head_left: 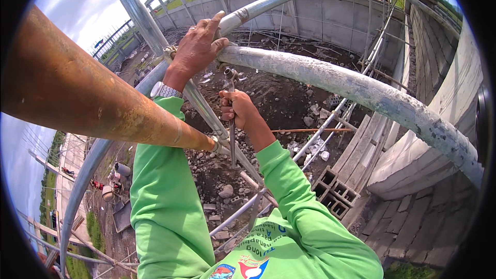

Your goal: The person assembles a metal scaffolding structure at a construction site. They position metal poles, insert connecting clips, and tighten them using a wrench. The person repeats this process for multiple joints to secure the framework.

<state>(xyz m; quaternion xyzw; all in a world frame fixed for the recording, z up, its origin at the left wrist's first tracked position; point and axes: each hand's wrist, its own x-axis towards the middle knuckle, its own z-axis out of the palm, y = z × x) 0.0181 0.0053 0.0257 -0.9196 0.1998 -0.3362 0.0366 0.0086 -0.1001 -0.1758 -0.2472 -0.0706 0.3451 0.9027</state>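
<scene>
Far left, a thick rust-brown pipe [103,88] slants in. Next, the left hand [196,49], thumb and forefinger spread at the ends of two pipes; whether it grips, I can't tell. And here's the metal wrench [232,142], near-upright below that joint: dull grey, round-headed, its long shaft narrowing downward. The right hand [241,107] is wrapped tight around it. Rightward, a whitish, crusted pipe [330,77] arches above hollow blocks [336,192].

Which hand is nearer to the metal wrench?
Right: the right hand is closed around the metal wrench; the left hand is apart from it, higher in view, at the grey pipes' ends.
</scene>
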